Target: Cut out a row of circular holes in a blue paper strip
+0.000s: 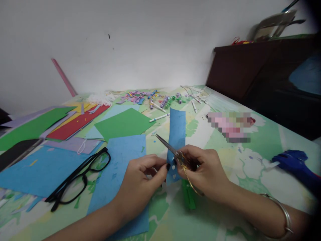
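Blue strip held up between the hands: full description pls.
The blue strip looks like matte paper or thin card, long and narrow, its top edge slightly curved. It stands roughly upright over the patterned tablecloth. Small pale spots show near its lower end; holes or marks, I can't tell. The left hand pinches its left edge. The scissors in the right hand cross in front, hiding part of it; contact is unclear.
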The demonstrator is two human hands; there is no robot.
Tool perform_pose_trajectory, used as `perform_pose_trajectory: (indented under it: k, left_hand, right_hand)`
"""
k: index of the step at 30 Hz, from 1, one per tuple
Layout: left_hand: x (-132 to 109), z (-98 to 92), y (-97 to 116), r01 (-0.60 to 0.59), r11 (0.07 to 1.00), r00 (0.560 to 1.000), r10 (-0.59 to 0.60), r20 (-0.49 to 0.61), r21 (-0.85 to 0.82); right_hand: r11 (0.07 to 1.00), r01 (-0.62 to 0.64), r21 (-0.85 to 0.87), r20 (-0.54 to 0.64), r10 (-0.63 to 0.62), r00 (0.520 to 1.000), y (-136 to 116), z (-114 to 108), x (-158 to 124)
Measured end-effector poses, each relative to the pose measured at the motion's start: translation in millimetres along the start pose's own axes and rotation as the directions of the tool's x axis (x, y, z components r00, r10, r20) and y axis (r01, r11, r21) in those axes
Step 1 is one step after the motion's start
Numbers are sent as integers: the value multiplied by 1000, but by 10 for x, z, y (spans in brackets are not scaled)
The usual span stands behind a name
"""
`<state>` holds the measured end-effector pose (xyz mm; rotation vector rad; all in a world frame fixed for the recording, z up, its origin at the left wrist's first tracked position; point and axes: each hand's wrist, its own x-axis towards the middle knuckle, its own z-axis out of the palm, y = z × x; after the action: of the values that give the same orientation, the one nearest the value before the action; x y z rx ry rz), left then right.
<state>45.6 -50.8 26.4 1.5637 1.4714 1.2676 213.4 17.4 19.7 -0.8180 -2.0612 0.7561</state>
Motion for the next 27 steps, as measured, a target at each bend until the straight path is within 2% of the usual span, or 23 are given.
perform_pose_trajectory:
  k: [6, 9, 12, 14, 16, 22, 27]
  left_hand:
    - [-6, -3, 7, 29, 999, 998, -28, -58, 28]
    - [16, -28, 6, 120, 991, 984, -127, -124, -59]
    - [87, -98, -15, 151, 970, 963, -188, -192, -191]
    - [147, -159, -49, 130, 964, 953, -186, -237, -234]
    - [199, -217, -94, 99, 959, 946, -173, -273, -265]
    - [239, -289, -118, 28, 954, 940, -127, -316, -300]
    - [184, -280, -29, -25, 953, 947, -74, -313, -300]
  right_hand:
    - [991, -102, 83, -24, 104, 994, 11, -18, 33]
    - [979, -131, 158, -149, 155, 977, 4, -57, 71]
    - [943, -135, 304, -349, 242, 905, 13, -135, 130]
    - [916, -128, 379, -431, 297, 852, 42, -198, 176]
    - [892, -135, 431, -432, 335, 837, 88, -249, 221]
    - [823, -281, 493, -288, 459, 840, 220, -263, 283]
    - [815, -292, 501, -257, 462, 849, 229, -230, 272]
